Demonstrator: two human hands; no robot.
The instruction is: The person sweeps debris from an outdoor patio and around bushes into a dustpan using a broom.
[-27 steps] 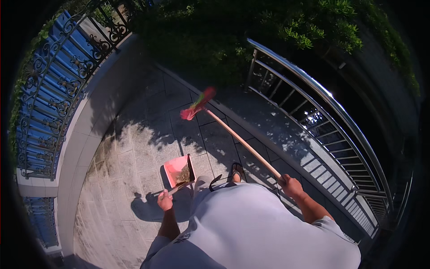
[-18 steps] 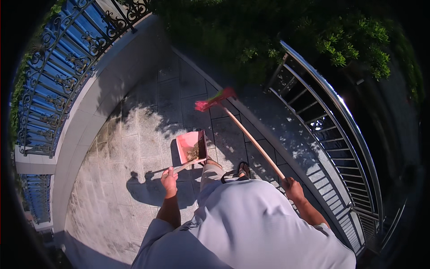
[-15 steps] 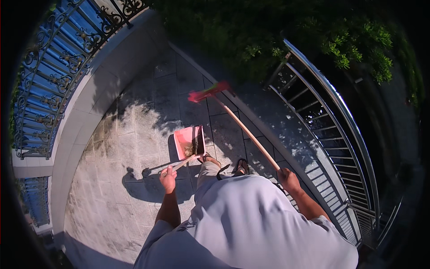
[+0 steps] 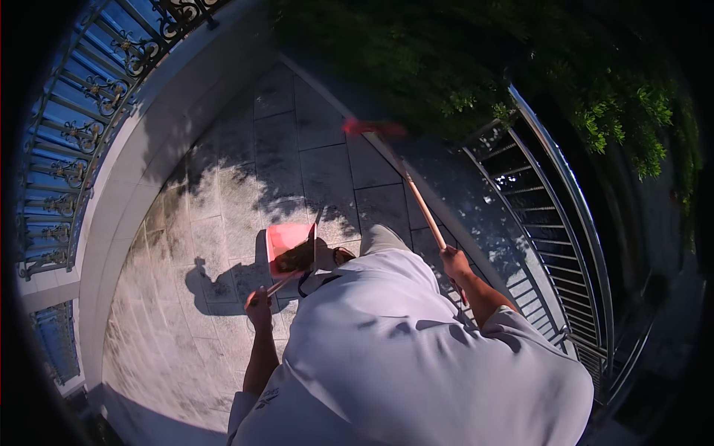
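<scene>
My right hand (image 4: 454,264) is closed round the long wooden handle of a broom (image 4: 422,204), with a short length of handle sticking out below the grip. Its blurred red head (image 4: 364,128) is up by the low edge beside the planting. In my left hand (image 4: 259,308) is the handle of a pink dustpan (image 4: 277,241), which is near my feet with dark debris in it, partly shaded. My pale shirt and trouser leg cover the lower middle of the view, hiding much of my feet.
A curved pale wall (image 4: 119,208) with an ornate iron fence (image 4: 85,134) over blue panels runs along the left. A steel railing (image 4: 573,223) and dark green bushes (image 4: 617,119) line the right. Stone paving (image 4: 282,171) is dappled with shadow.
The broom head has risen in the view. My right hand is higher, apparently further along the handle. My trouser leg has swung forward. The dustpan and left hand have shifted left.
</scene>
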